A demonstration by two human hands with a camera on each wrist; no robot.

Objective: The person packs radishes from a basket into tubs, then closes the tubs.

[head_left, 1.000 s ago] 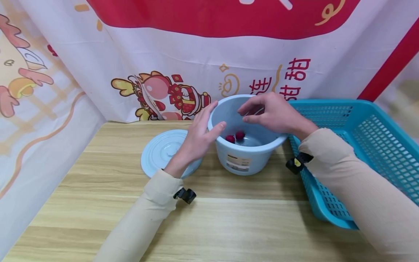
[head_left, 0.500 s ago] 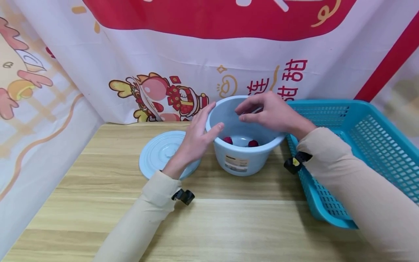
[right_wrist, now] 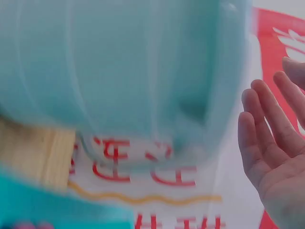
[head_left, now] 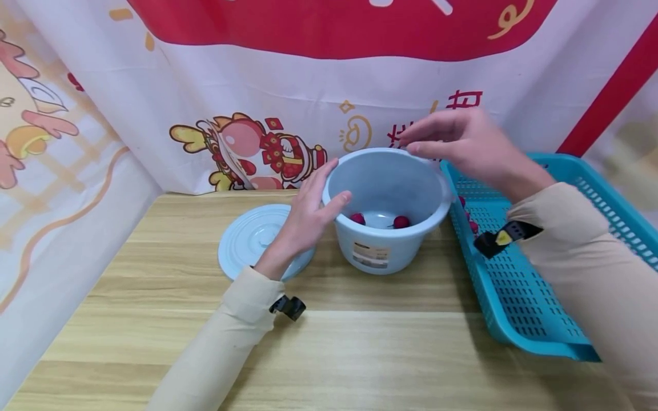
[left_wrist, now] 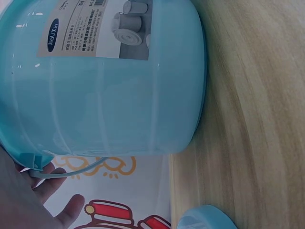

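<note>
A light-blue bucket [head_left: 372, 251] with a paper label stands on the table. Two small round dark red fruits lie on its floor, one at the left [head_left: 357, 218] and one with a thin stem farther right [head_left: 401, 222]. My left hand [head_left: 312, 212] rests against the bucket's left rim, fingers extended along the outside, thumb over the edge. In the left wrist view its fingertips are beside the bucket's handle [left_wrist: 71, 174]. Above the bucket's back right rim hovers my right hand [head_left: 470, 145], its palm bare in the right wrist view, fingers slightly bent.
The matching lid [head_left: 239, 242] lies flat left of the bucket, partly under my left forearm. A teal plastic basket [head_left: 519, 337] stands close to the bucket's right side, with several red fruits [head_left: 473, 226] along its left wall. Behind the table hangs a printed curtain [head_left: 288, 74].
My right hand has lifted out of the bucket, up and to the right. One fruit inside has rolled right, away from the other. The left hand has stayed at the rim.
</note>
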